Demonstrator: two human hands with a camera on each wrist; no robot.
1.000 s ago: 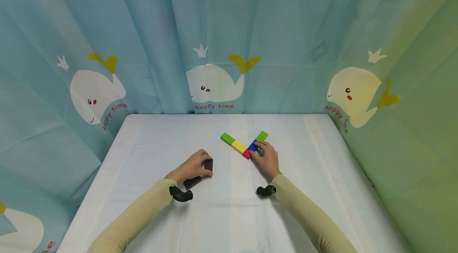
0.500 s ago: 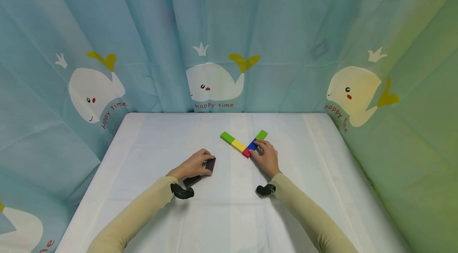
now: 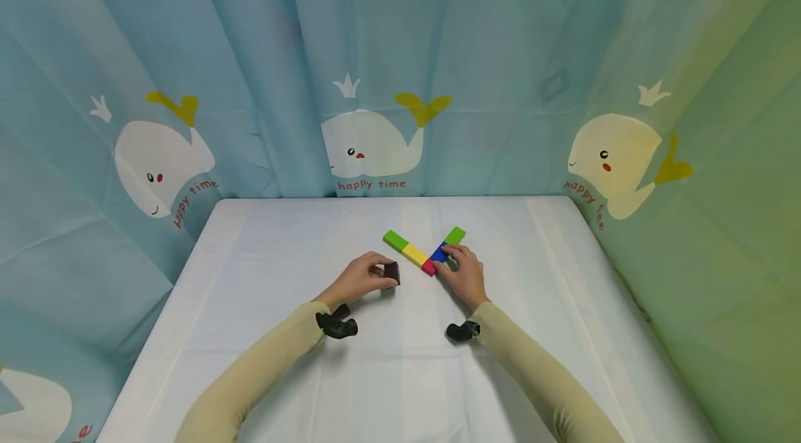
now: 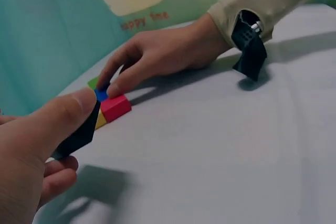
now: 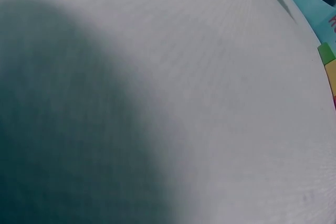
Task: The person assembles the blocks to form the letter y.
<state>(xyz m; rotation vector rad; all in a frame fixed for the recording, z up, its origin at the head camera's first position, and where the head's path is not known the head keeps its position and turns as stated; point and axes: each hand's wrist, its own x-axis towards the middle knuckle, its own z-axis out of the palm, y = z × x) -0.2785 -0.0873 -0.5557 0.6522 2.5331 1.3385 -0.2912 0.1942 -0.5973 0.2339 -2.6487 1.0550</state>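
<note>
My left hand [image 3: 359,277] pinches a dark brown block [image 3: 392,274] between thumb and fingers. In the left wrist view that block [image 4: 80,136] is held off the cloth, with a shadow below. My right hand [image 3: 466,277] pinches a blue block [image 3: 439,253], thumb and fingertips at its sides. The blue block lies in a V-shaped row on the table. A red block [image 3: 428,267] forms the corner, a yellow block [image 3: 414,255] and a green block [image 3: 395,240] run up the left arm, and another green block [image 3: 456,234] tops the right arm.
A second dark block [image 3: 341,311] lies on the table, partly hidden by the black wrist camera [image 3: 336,325] on my left sleeve. White cloth covers the table [image 3: 400,373]. A blue-green curtain [image 3: 513,67] with whale prints hangs behind and along both sides.
My left hand has lifted its dark block and carried it right and slightly away, toward the coloured blocks. The second dark block stays behind. My right hand keeps its place on the blue block.
</note>
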